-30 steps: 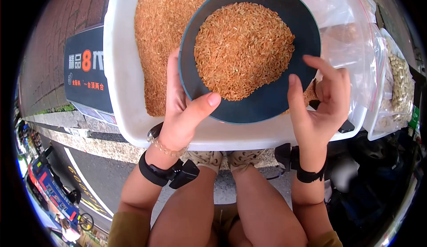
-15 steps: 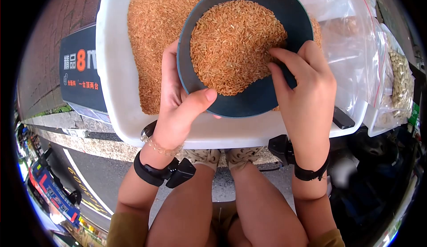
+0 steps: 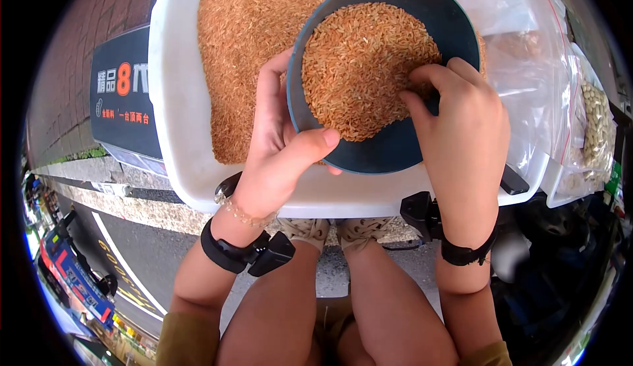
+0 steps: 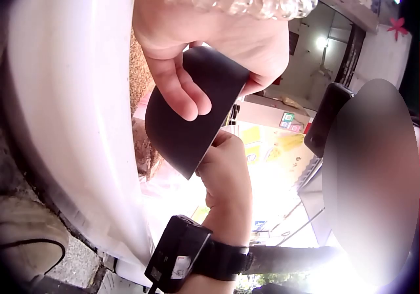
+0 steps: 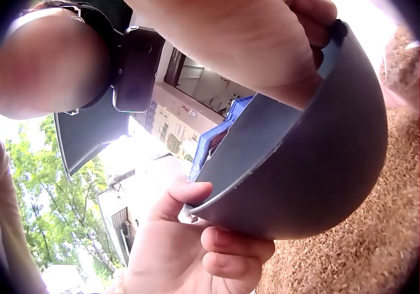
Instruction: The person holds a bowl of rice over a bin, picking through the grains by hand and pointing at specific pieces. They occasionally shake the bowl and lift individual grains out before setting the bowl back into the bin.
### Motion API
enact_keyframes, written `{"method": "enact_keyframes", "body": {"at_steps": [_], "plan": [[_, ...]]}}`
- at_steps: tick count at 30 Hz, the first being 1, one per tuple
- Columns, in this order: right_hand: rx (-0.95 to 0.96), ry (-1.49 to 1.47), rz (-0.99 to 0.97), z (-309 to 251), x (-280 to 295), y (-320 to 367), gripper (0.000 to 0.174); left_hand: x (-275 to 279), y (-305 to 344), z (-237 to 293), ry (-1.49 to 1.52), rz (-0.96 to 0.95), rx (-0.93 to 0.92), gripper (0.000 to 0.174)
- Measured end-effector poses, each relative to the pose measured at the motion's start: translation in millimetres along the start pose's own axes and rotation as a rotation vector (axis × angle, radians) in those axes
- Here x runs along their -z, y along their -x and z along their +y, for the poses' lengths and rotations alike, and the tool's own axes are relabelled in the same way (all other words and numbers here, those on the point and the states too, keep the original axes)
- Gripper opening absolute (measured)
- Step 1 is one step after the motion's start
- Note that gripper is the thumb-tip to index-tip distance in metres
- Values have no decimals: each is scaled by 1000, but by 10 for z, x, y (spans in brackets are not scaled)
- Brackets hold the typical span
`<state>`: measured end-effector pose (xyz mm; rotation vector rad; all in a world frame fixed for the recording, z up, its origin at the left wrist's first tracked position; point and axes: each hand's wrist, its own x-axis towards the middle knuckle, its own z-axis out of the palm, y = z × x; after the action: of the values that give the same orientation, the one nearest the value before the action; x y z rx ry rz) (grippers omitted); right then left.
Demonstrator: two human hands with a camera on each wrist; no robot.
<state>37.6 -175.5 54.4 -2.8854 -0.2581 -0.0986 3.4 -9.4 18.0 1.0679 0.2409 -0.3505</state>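
A dark blue-green bowl (image 3: 382, 155) holds reddish-brown rice (image 3: 362, 63) in the head view. My left hand (image 3: 277, 148) grips its lower left side, thumb over the rim and fingers underneath. In the left wrist view, fingers of the left hand (image 4: 190, 103) lie against the bowl's dark outside (image 4: 210, 77). From the right, my right hand (image 3: 465, 129) reaches over the rim with bent fingers; thumb and index tips touch the grains, a small gap between them. Whether grains are pinched cannot be told. The right wrist view shows the right hand (image 5: 262, 38) partly inside the tilted-looking bowl (image 5: 315, 162).
Under the bowl is a white tub (image 3: 178, 129) with more loose rice (image 3: 231, 50). Clear plastic bags (image 3: 521, 83) lie at its right side, and a bag of pale pieces (image 3: 597, 119) is farther right. A dark printed box (image 3: 122, 96) stands left of the tub.
My right hand has moved left from above the bowl's right side, its fingertips now down at the rice. The bowl, still held by my left hand, has shifted slightly right.
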Motion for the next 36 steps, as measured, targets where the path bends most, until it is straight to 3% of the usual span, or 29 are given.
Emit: {"method": "enact_keyframes", "body": {"at_steps": [8,30,36], "plan": [[19,-73,27,45,-51,2,3,12,10,2,12,-13,6,71],[-4,-146,21,55,-116,-13,3,15,0,-8,-12,-16,-2,74],[-37,-318,7,94,-103,-28,3,10,-2,11,-19,-14,-4,75]]}}
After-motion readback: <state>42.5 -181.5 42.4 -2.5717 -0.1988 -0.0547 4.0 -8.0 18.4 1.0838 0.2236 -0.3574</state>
